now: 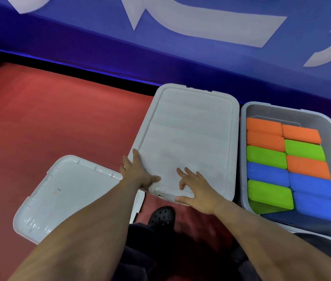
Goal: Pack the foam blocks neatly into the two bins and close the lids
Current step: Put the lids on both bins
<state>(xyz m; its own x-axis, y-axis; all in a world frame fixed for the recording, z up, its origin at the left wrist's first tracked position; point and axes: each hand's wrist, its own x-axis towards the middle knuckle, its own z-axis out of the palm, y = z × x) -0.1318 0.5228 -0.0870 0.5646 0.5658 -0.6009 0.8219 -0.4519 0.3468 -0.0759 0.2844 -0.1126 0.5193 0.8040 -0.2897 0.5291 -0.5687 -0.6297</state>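
Both hands flat on the white lid [189,136] covering the middle bin: left hand [138,175] fingers straight at its left edge, right hand [197,191] spread near the latch. Open bin [326,126] just right holds foam blocks [286,159] (orange, green, blue) in 2 rows; spare lid [67,197] lies on the floor, left

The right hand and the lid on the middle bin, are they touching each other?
Touching. The head view shows the right hand lying flat on the lid near its front latch, fingers spread on the surface and thumb against the front edge.

Lidded bin [189,138] between loose lid [69,195], left, and block-filled open bin [330,126], right
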